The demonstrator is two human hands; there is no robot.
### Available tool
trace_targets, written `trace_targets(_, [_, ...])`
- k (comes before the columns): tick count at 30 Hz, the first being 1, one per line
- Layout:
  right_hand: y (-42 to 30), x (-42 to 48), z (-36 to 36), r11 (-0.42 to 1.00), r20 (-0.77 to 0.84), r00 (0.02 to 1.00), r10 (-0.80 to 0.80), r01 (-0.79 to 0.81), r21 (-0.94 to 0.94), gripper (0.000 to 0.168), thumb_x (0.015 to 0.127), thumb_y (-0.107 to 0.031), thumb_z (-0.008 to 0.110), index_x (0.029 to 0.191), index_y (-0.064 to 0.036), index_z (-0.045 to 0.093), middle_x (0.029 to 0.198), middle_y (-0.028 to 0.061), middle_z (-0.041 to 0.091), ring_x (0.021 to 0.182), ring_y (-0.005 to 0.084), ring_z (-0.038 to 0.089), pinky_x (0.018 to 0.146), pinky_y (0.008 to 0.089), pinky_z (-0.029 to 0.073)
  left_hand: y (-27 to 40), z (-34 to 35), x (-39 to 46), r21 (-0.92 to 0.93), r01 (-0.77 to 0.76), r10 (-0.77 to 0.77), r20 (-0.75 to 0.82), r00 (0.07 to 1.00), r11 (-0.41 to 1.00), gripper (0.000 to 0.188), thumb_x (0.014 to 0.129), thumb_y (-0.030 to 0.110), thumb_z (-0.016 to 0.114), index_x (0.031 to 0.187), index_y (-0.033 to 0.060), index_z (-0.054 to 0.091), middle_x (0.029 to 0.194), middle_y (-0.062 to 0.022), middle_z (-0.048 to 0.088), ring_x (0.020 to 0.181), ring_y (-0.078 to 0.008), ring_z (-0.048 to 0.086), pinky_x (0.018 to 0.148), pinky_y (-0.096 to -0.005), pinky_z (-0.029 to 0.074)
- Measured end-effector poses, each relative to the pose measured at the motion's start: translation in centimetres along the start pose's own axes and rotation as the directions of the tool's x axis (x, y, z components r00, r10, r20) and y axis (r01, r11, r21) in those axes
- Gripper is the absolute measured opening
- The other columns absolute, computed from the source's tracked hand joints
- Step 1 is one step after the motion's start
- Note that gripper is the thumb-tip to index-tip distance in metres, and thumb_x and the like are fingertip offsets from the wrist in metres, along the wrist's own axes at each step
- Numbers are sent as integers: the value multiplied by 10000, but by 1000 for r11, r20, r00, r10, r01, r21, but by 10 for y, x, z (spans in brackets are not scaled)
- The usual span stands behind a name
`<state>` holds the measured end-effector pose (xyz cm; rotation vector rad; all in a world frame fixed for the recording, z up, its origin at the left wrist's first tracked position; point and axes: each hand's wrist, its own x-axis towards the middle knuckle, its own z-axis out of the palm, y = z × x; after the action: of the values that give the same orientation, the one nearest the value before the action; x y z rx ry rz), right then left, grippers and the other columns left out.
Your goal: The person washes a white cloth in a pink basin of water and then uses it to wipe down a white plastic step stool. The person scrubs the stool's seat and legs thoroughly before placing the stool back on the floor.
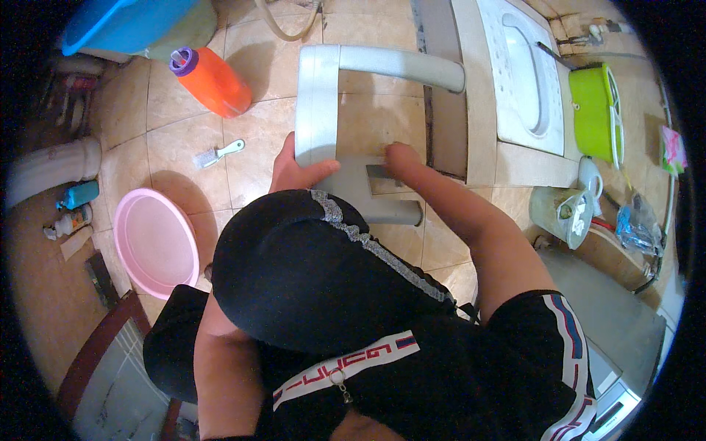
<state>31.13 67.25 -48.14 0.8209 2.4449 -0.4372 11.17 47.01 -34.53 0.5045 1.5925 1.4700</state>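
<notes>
A pale grey plastic stool (317, 93) is tipped on its side in front of me, its legs pointing right. My left hand (300, 173) grips the edge of its seat, thumb across the top and fingers behind. Close to the stool's inner side and lower legs is my right hand (401, 160), its fingers curled inward. Whether anything sits inside those fingers is hidden. My black-clad knee covers the near part of the stool.
An orange bottle (218, 82), a scrub brush (218, 154) and a pink basin (157, 242) are on the tiled floor to the left. A blue tub (132, 25) stands beyond. Rightward are a squat toilet (524, 77), a green bucket (593, 113) and a waste bin (557, 215).
</notes>
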Motion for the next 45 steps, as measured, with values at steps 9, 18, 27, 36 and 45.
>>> trace_targets(9, [72,16,-51,985,-49,998,-34,42,167,265,708,-245,612,902,-77,675,959,176,651,903,325,629,778,426,508,-6,1,2,7,1,-1,1,1000,1000,648,627,218,799,1154,16,480,1012,-118,607,938,-202,574,831,-342,451])
trace_targets(18, [14,37,8,998,140,988,58,-56,-18,310,671,-293,658,917,-105,677,917,141,661,848,324,622,763,407,496,5,5,-4,-16,31,-32,-72,997,999,615,618,170,795,1130,10,493,980,-107,620,902,-194,583,801,-339,465])
trace_targets(27, [34,48,4,839,624,739,-256,490,-236,371,645,-297,671,951,-87,670,901,129,667,843,318,629,743,403,504,-1,4,1,-46,7,-9,-33,999,999,622,633,172,784,1149,11,476,989,-115,614,904,-191,578,797,-342,464])
trace_targets(36, [70,27,-52,967,91,991,-100,75,243,359,628,-296,675,914,-78,683,907,156,665,842,306,637,758,379,506,-5,4,2,-2,-23,23,-44,999,1000,628,636,198,782,1153,14,477,994,-120,612,911,-196,576,812,-343,456])
trace_targets(45, [1,43,3,986,204,971,-125,99,132,324,715,-330,626,867,-50,679,858,164,659,803,325,631,747,409,495,-1,3,0,32,7,-5,-67,998,999,614,629,181,780,1142,10,490,975,-118,620,882,-189,585,789,-342,468])
